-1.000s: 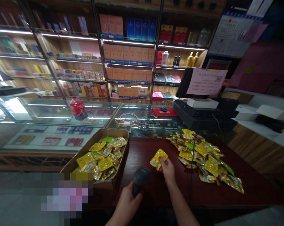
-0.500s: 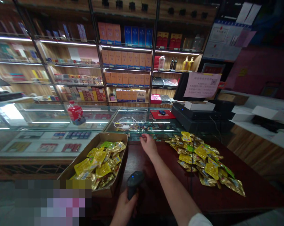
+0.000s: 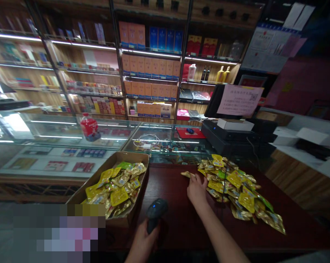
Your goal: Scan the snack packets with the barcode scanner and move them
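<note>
My left hand (image 3: pixel 145 239) is wrapped round the grip of a black handheld barcode scanner (image 3: pixel 157 208), which shows a small blue light. Over the dark red counter, my right hand (image 3: pixel 197 190) pinches a small gold snack packet (image 3: pixel 186 174) at its fingertips. Just right of that hand lies a loose pile of yellow and gold snack packets (image 3: pixel 235 178). On the left, an open cardboard box (image 3: pixel 146 164) contains more of the same packets (image 3: pixel 119 196), with a green one among them.
Behind the counter (image 3: pixel 167 182) is a glass display case (image 3: pixel 118 128) carrying a red-labelled bottle (image 3: pixel 89 127) and a white cable (image 3: pixel 147 140). A monitor (image 3: pixel 213 100) with a pink notice stands at the back right. Stocked shelves (image 3: pixel 151 49) line the wall.
My right hand has moved right and toward me, to the pile's left edge, and a gold packet now shows at its fingertips. My left hand keeps the scanner in nearly the same place.
</note>
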A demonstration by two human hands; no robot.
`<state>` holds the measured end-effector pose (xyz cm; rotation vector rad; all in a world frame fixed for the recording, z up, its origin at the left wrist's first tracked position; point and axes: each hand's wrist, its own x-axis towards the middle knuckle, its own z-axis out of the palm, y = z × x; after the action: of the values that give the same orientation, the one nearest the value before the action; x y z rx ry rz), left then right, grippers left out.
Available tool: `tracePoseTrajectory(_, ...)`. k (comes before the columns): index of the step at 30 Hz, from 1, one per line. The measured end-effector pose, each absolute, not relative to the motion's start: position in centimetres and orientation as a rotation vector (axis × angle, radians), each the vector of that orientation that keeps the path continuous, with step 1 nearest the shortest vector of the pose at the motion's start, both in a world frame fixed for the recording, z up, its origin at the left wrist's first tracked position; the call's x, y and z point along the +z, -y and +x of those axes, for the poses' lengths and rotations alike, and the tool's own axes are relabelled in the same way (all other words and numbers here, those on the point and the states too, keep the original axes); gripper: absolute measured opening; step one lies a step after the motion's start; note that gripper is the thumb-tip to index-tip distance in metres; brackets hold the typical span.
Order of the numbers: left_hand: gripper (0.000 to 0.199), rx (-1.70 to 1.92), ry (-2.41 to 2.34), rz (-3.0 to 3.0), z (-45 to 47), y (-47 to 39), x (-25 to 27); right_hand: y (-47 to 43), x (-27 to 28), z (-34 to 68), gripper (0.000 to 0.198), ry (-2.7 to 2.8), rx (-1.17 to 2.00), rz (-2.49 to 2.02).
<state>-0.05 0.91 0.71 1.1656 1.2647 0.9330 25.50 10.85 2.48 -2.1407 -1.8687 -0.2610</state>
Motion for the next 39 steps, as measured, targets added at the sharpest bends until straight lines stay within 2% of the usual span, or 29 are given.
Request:
tracePoseTrajectory(5,0.045,0.920,-1.241,1.135,0.0,-1.0,0.7,-6.5,0.2,22.5,0.032,1.883,-0.068,-1.850)
tracePoseTrajectory(9,0.045,0.930,-1.230,1.135,0.0,-1.0,0.9,-6.4,-1.1,21.8,0.025,1.625,-0.070,-1.942)
tracePoseTrajectory(10,0.045,0.934,-1.229,1.136,0.0,-1.0,0.9,-6.6,-1.3,21.5,0.027,1.529,-0.080,-2.013)
tracePoseTrajectory(13,0.044,0.932,-1.231,1.129,-0.1,-1.0,1.0,-7.4,-2.2,20.7,0.067,1.319,-0.118,-2.187)
tracePoseTrajectory(14,0.044,0.928,-1.225,1.125,-0.1,-1.0,1.1,-7.5,-2.5,20.6,0.072,1.309,-0.119,-2.200)
tracePoseTrajectory(18,0.041,0.889,-1.195,1.141,-0.3,-0.5,2.2,-7.6,-3.1,20.7,0.055,1.308,0.017,-2.000)
tracePoseTrajectory(23,0.032,0.835,-1.171,1.286,0.0,0.2,4.9,-7.1,-3.1,21.7,0.050,1.136,0.391,-1.630)
tracePoseTrajectory(29,0.017,0.851,-1.162,1.363,-0.1,0.7,7.5,-6.9,-2.7,22.1,0.047,1.060,0.384,-1.508)
tracePoseTrajectory(39,0.014,0.793,-1.186,1.380,-0.3,1.4,9.5,-7.2,-3.5,22.1,0.049,0.992,0.367,-1.378)
